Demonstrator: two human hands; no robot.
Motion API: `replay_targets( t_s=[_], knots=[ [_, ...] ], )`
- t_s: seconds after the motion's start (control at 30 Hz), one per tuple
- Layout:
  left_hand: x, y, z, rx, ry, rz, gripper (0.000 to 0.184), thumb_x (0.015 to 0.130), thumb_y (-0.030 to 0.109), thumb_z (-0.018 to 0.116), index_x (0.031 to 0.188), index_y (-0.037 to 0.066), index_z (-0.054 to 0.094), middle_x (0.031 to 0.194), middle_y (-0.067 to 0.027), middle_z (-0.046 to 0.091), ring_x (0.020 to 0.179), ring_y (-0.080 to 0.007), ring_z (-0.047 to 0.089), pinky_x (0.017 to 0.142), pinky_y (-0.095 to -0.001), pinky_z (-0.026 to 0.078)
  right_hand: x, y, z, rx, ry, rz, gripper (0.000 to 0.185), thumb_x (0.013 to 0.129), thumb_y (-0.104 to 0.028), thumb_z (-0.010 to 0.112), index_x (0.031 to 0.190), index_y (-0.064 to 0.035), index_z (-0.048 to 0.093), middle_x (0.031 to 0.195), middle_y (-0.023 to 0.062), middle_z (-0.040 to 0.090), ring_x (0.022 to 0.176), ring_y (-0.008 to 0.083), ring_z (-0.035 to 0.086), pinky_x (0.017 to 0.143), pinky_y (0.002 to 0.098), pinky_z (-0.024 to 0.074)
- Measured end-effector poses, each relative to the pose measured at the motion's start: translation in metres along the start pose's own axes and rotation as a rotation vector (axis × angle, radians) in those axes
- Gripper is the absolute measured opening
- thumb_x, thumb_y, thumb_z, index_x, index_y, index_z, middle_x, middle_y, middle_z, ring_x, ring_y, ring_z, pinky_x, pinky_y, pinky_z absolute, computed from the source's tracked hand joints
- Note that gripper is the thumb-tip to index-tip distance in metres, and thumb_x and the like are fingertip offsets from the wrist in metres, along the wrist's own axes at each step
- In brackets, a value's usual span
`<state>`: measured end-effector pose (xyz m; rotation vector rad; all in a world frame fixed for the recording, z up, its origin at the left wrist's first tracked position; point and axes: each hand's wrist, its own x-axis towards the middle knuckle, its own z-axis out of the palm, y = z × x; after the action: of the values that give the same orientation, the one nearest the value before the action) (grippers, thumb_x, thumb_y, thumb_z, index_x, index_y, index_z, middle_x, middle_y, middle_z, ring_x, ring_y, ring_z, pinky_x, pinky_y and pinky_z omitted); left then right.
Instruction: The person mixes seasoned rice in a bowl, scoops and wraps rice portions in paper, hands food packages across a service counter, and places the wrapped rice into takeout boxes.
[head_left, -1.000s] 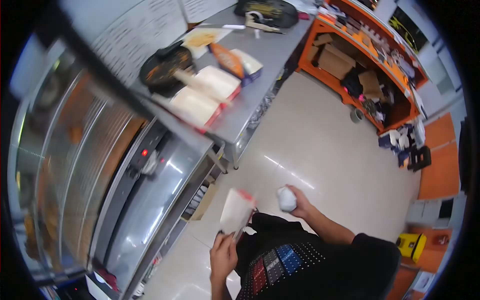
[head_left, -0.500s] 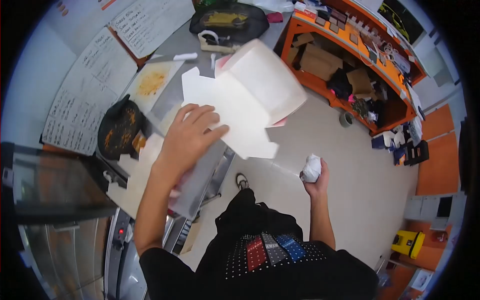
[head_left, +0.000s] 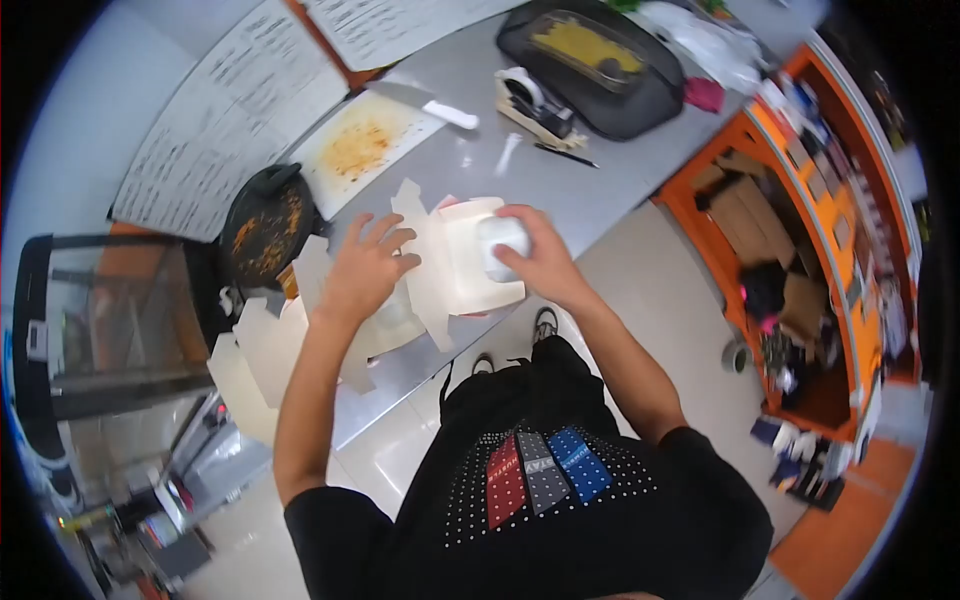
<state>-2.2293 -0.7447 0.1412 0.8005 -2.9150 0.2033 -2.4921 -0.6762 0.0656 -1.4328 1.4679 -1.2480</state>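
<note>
An open white takeaway box (head_left: 470, 287) rests on the steel counter, its flapped lid (head_left: 428, 290) folded out to the left. At the box's right side my right hand (head_left: 545, 262) grips a white wrapped bundle (head_left: 497, 243), fingers around its edge, over the inside of the box. What the wrapping contains is hidden. My left hand (head_left: 365, 268) hovers beside the lid with fingers spread and nothing in it. More open white boxes (head_left: 275, 335) stand to its left, partly behind my forearm.
Behind lie a stained cutting board (head_left: 350, 150), a knife (head_left: 450, 114), a tape dispenser (head_left: 535, 110), a pen (head_left: 566, 155) and a black tray (head_left: 640, 110). A black pan (head_left: 265, 235) with food scraps sits left. An orange shelf unit (head_left: 690, 185) stands right.
The box, tilted near my left hand before, now sits on the counter. My right hand has brought the wrapped bundle from the right side to the box. The view has swung toward the counter.
</note>
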Motion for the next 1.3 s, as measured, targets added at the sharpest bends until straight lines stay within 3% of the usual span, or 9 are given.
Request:
replay_targets(
  t_s=[0.13, 0.23, 0.3, 0.4, 0.57, 0.63, 0.73, 1.07, 1.3],
  knots=[
    [-0.007, 0.065, -0.016, 0.038, 0.265, -0.564, 0.027, 0.073, -0.005, 0.063, 0.095, 0.009, 0.071, 0.104, -0.0090, 0.067, 0.109, -0.0295, 0.059, 0.095, -0.0437, 0.045, 0.045, 0.039, 0.038, -0.121, -0.402, -0.007, 0.041, 0.083, -0.018, 0.067, 0.120, -0.0065, 0.054, 0.117, 0.0213, 0.054, 0.110, 0.0392, 0.054, 0.094, 0.0448, 0.0465],
    [-0.035, 0.166, 0.031, -0.232, 0.824, -1.112, 0.015, 0.084, -0.009, 0.054, 0.094, -0.002, 0.064, 0.083, -0.0152, 0.065, 0.073, -0.0260, 0.064, 0.066, -0.0322, 0.051, 0.049, 0.050, 0.038, -0.543, -0.643, -0.065, 0.034, 0.086, -0.018, 0.063, 0.114, -0.0008, 0.057, 0.114, 0.0236, 0.055, 0.100, 0.0431, 0.060, 0.085, 0.0499, 0.0508],
    [-0.030, 0.233, 0.064, -1.184, 0.933, -1.615, 0.015, 0.091, -0.001, 0.054, 0.101, -0.005, 0.064, 0.092, -0.0106, 0.068, 0.082, -0.0154, 0.065, 0.065, -0.0271, 0.053, 0.058, 0.051, 0.031, -0.744, -0.652, -0.250, 0.030, 0.087, -0.021, 0.062, 0.107, 0.0007, 0.062, 0.107, 0.0228, 0.059, 0.100, 0.0403, 0.061, 0.085, 0.0491, 0.0514],
    [0.007, 0.245, 0.073, -1.911, 0.805, -1.786, 0.046, 0.100, 0.025, 0.056, 0.135, -0.003, 0.045, 0.133, -0.0172, 0.051, 0.111, -0.0259, 0.060, 0.087, -0.0352, 0.055, 0.111, 0.030, 0.031, -0.688, -0.558, -0.433, 0.032, 0.088, -0.028, 0.062, 0.105, -0.0018, 0.066, 0.105, 0.0191, 0.063, 0.105, 0.0355, 0.060, 0.090, 0.0479, 0.0504],
    [0.036, 0.228, 0.116, -1.969, 1.271, -1.731, 0.047, 0.099, 0.026, 0.057, 0.132, -0.006, 0.046, 0.126, -0.0158, 0.055, 0.109, -0.0272, 0.061, 0.091, -0.0377, 0.053, 0.182, 0.083, 0.088, -0.344, -0.687, -0.620, 0.036, 0.089, -0.035, 0.063, 0.109, -0.0061, 0.070, 0.111, 0.0174, 0.066, 0.104, 0.0370, 0.060, 0.090, 0.0448, 0.0488],
    [0.045, 0.220, 0.123, -1.894, 1.361, -1.743, 0.046, 0.099, 0.026, 0.057, 0.132, -0.005, 0.047, 0.125, -0.0153, 0.056, 0.109, -0.0252, 0.062, 0.087, -0.0350, 0.055, 0.189, 0.094, 0.098, -0.343, -1.051, -0.377, 0.034, 0.088, -0.036, 0.063, 0.106, -0.0092, 0.073, 0.105, 0.0188, 0.069, 0.098, 0.0353, 0.064, 0.085, 0.0425, 0.0498],
    [0.046, 0.209, 0.121, -1.848, 1.357, -1.799, 0.043, 0.095, 0.019, 0.062, 0.125, -0.008, 0.049, 0.102, -0.0140, 0.067, 0.094, -0.0239, 0.067, 0.088, -0.0346, 0.055, 0.185, 0.091, 0.086, -0.449, -0.929, -0.278, 0.025, 0.086, -0.024, 0.067, 0.098, -0.0035, 0.073, 0.091, 0.0134, 0.073, 0.082, 0.0265, 0.068, 0.077, 0.0360, 0.0517],
    [0.036, 0.203, 0.118, -1.863, 1.143, -1.818, 0.041, 0.087, 0.010, 0.071, 0.114, -0.010, 0.048, 0.103, -0.0206, 0.064, 0.097, -0.0276, 0.067, 0.090, -0.0346, 0.056, 0.184, 0.076, 0.031, -0.344, -0.918, -0.155, 0.020, 0.084, -0.019, 0.069, 0.090, -0.0006, 0.072, 0.080, 0.0104, 0.072, 0.068, 0.0163, 0.067, 0.064, 0.0306, 0.0522],
    [0.024, 0.218, 0.154, -2.102, 1.282, -1.646, 0.031, 0.087, 0.004, 0.067, 0.111, -0.008, 0.052, 0.100, -0.0154, 0.064, 0.093, -0.0254, 0.067, 0.088, -0.0323, 0.057, 0.182, 0.106, -0.004, -0.245, -1.026, -0.007, 0.019, 0.082, -0.020, 0.068, 0.085, -0.0012, 0.069, 0.076, 0.0102, 0.069, 0.067, 0.0190, 0.066, 0.064, 0.0346, 0.0518]
  ],
)
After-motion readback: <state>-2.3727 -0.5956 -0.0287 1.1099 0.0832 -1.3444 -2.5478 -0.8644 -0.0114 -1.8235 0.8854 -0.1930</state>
